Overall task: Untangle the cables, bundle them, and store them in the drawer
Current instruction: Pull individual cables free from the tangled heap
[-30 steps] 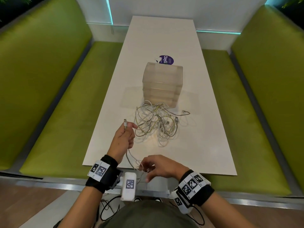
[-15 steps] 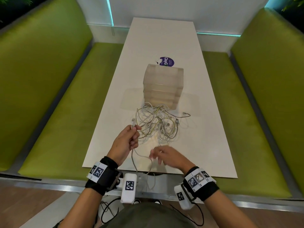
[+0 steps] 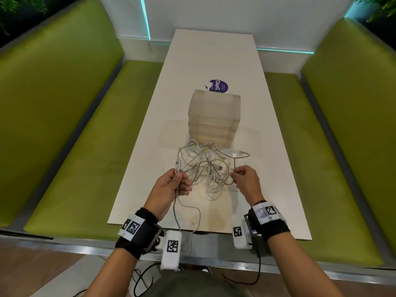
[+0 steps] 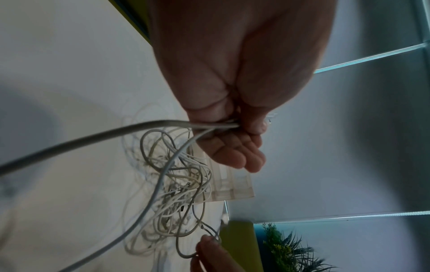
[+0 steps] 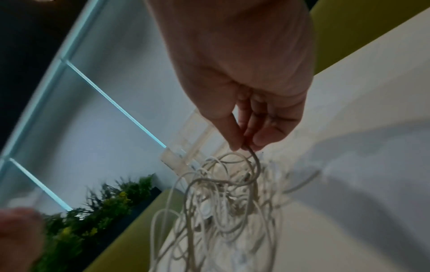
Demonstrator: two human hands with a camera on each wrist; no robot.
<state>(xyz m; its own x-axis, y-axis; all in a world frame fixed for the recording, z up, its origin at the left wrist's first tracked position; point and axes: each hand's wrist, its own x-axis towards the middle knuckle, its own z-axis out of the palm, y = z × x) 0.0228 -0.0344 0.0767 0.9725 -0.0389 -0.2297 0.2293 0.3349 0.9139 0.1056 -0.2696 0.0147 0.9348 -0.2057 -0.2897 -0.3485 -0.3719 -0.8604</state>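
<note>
A tangle of white and grey cables [image 3: 206,167] lies on the white table [image 3: 214,61], just in front of a translucent drawer unit [image 3: 213,116]. My left hand [image 3: 171,185] grips a white cable near its plug [image 3: 178,165]; that cable [image 3: 182,211] loops down toward the table's near edge. In the left wrist view the fingers [image 4: 235,158] curl round two strands [image 4: 116,134]. My right hand [image 3: 244,179] pinches a grey cable [image 3: 235,166] at the tangle's right side, thumb against fingertips [image 5: 232,136]. The drawers look closed.
Green bench seats [image 3: 70,129] run along both sides of the table. A purple round sticker [image 3: 218,85] lies behind the drawer unit. The far half of the table holds nothing else. Dark leads hang below my wrists near the floor.
My right hand moved from the near edge up and right to the tangle and took hold of a grey cable. My left hand carried its plug end slightly right, closer to the pile.
</note>
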